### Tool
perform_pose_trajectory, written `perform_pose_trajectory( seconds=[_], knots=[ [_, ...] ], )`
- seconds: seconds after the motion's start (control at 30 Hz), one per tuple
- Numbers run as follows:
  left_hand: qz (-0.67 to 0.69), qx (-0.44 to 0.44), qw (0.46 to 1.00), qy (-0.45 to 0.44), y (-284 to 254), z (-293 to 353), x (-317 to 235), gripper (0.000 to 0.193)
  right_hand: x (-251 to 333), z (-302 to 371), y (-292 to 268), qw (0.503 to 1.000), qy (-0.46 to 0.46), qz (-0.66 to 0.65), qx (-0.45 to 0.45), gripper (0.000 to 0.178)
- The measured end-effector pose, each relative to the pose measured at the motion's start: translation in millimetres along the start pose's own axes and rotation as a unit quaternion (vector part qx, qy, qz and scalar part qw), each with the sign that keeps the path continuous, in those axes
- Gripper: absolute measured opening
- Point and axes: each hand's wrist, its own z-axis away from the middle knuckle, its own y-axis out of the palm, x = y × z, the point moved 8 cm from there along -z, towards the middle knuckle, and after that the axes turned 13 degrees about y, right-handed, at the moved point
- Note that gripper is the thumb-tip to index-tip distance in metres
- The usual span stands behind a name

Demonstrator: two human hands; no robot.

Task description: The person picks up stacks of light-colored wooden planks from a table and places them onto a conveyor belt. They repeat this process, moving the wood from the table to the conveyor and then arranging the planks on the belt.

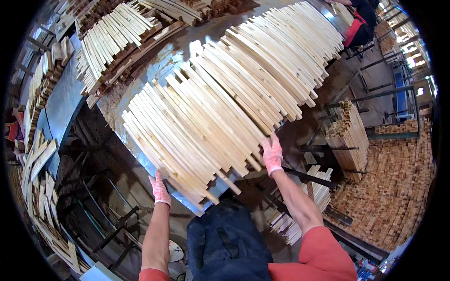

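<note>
Near batch of pale wooden strips [192, 136] lies mid-frame, side by side on a metal-topped table [161, 70], ends ragged. A narrow dark gap parts it from the farther batch [286, 51], upper right of centre.

Left hand [161, 189], pink-gloved, lower left of centre, at the batch's left edge; fingers look extended, but cannot tell whether they pinch a strip. Right hand [272, 154], also gloved, just right of centre by the lower end of the gap; fingers point up-frame, close together, grip unclear.

Risks, as judged: uneven pressure from the hands could fan the row or buckle its middle upward. A protruding strip [228, 182], bottom centre, reaches toward the dark apron [229, 239]; a bump there could skew its neighbours. Too much pull toward the lower frame could tip loose ends off the table. Fingers near the gap could be nipped if the batches close up.
</note>
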Motion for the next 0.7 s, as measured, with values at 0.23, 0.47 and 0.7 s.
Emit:
perform_pose_trajectory(
  seconds=[0.23, 0.47, 0.7],
  knots=[
    [0.203, 0.101, 0.969, -0.097, -11.2, -45.6, 11.9, 0.067, 18.4, 25.6, 41.5, 0.95, -0.104, 0.213, 0.201, 0.062],
    [0.155, 0.105, 0.982, -0.021, -2.7, -61.2, -12.8, 0.066, 83.2, -41.1, 147.9, 0.942, -0.282, 0.037, 0.179, 0.065],
    [0.063, 0.115, 0.991, -0.026, -24.8, -51.5, -4.2, 0.072, 52.7, -17.0, 160.0, 0.952, -0.066, -0.032, 0.297, 0.078]
  ],
)
